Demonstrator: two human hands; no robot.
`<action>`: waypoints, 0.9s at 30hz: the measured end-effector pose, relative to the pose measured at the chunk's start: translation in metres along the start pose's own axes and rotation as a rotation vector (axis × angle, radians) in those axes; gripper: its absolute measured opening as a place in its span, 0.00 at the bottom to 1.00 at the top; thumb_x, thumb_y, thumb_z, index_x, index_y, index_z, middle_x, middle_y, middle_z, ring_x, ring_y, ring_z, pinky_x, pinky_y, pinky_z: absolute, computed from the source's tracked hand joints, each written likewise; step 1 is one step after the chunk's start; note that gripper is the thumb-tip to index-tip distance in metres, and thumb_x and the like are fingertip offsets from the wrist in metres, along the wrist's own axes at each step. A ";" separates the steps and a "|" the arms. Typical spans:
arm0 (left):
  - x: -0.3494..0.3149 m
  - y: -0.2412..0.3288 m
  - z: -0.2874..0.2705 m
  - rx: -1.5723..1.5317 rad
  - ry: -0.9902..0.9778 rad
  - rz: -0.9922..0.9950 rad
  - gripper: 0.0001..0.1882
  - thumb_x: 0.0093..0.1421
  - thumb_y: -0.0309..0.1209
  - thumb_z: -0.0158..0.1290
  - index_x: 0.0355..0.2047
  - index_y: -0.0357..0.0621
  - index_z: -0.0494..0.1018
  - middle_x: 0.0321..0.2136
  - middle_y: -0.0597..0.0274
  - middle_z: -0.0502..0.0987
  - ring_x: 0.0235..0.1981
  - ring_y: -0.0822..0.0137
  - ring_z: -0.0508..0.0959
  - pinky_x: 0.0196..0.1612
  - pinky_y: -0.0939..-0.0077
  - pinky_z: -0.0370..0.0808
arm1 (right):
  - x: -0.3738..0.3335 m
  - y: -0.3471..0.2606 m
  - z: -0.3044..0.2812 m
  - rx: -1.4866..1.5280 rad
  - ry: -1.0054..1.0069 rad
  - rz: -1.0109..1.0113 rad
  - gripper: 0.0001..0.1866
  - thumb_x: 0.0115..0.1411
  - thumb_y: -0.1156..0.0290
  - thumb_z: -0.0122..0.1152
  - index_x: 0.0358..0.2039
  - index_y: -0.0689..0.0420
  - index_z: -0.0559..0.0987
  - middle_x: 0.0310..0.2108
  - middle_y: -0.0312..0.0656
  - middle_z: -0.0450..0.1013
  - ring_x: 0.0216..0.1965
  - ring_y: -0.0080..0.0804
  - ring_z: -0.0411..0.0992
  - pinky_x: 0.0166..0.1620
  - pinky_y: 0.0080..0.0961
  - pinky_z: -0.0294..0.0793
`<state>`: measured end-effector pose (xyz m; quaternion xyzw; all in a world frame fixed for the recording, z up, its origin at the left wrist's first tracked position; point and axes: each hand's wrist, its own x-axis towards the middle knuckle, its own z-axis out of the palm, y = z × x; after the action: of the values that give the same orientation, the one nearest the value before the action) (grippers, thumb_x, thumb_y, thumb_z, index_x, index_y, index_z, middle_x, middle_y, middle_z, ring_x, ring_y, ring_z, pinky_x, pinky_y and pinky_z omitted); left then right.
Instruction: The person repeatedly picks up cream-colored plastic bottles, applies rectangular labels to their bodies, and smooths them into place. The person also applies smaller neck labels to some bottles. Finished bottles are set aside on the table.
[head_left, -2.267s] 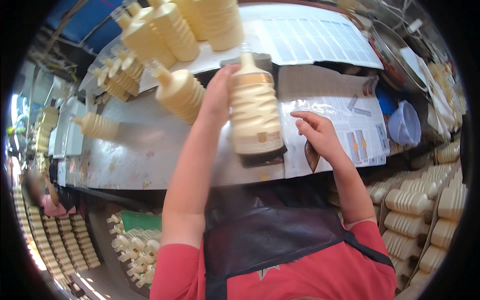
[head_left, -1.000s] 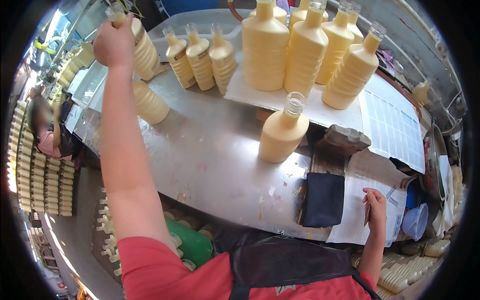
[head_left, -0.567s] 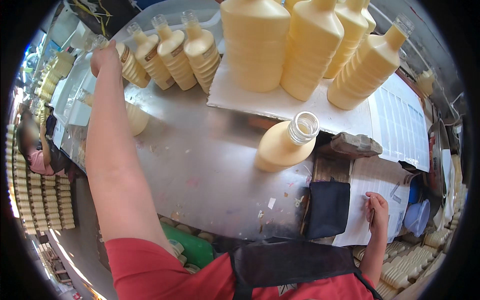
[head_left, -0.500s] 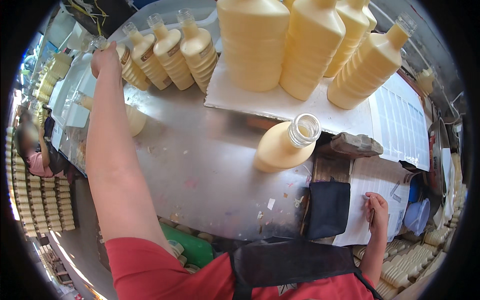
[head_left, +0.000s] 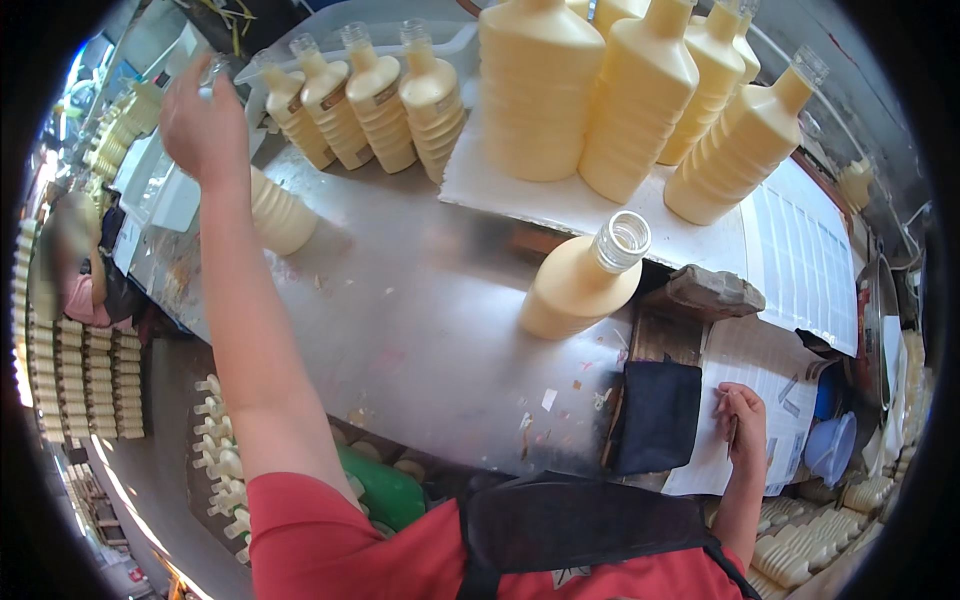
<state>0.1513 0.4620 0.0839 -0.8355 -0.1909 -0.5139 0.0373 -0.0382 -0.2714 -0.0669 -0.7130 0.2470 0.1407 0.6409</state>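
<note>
My left hand (head_left: 205,125) reaches out at the far left, its fingers closed round the upper part of a cream bottle (head_left: 284,212). That bottle's lower body shows beside my wrist, and a bit of clear glass shows between thumb and fingers; the rest is hidden. To the right of the hand stand several cream ribbed bottles (head_left: 378,105) in a row, with clear necks and brown labels. My right hand (head_left: 742,425) rests over printed sheets (head_left: 690,480), pinching a thin dark stick-like thing. An uncapped cream bottle (head_left: 575,285) stands alone mid-table.
Larger cream bottles (head_left: 540,100) crowd a raised white board (head_left: 480,195). Beside the sheets lie a folded black cloth (head_left: 655,418) and a stone block (head_left: 712,290). A blue basin (head_left: 830,448) is at right. Another person (head_left: 85,270) sits at far left, near stacked bottles.
My left hand has left the leftmost bottle of the row, which stands there now, and has closed on the nearer bottle. My right hand has hardly moved. The view has shifted slightly.
</note>
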 end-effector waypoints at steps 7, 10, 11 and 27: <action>-0.057 -0.068 -0.017 -0.265 -0.236 -0.431 0.27 0.59 0.46 0.62 0.57 0.53 0.73 0.49 0.53 0.82 0.54 0.52 0.79 0.57 0.59 0.72 | 0.000 0.000 0.005 -0.012 -0.080 -0.062 0.12 0.70 0.67 0.56 0.43 0.62 0.83 0.23 0.32 0.73 0.17 0.13 0.64 0.21 0.12 0.59; -0.063 -0.062 -0.048 -0.259 -0.344 -0.474 0.24 0.60 0.46 0.61 0.54 0.55 0.74 0.46 0.53 0.83 0.50 0.51 0.82 0.55 0.60 0.74 | -0.010 -0.013 0.014 -0.008 -0.120 -0.091 0.12 0.70 0.67 0.56 0.43 0.62 0.82 0.23 0.32 0.72 0.18 0.13 0.64 0.21 0.12 0.59; -0.068 -0.052 -0.059 -0.241 -0.344 -0.407 0.21 0.62 0.44 0.61 0.53 0.57 0.74 0.44 0.53 0.84 0.47 0.51 0.83 0.51 0.61 0.76 | -0.015 -0.016 0.016 -0.006 -0.140 -0.102 0.12 0.70 0.67 0.56 0.44 0.62 0.82 0.23 0.32 0.72 0.18 0.13 0.64 0.21 0.12 0.59; -0.120 0.256 -0.256 -1.360 -0.712 -0.124 0.16 0.62 0.27 0.65 0.49 0.42 0.78 0.32 0.64 0.82 0.31 0.78 0.79 0.35 0.83 0.76 | -0.104 -0.080 0.083 -0.362 -0.398 -0.564 0.28 0.59 0.74 0.65 0.62 0.58 0.75 0.48 0.39 0.79 0.27 0.11 0.69 0.32 0.14 0.71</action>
<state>-0.0213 0.1249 0.1334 -0.7773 0.1200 -0.2195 -0.5773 -0.0730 -0.1677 0.0428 -0.8132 -0.1165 0.1357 0.5538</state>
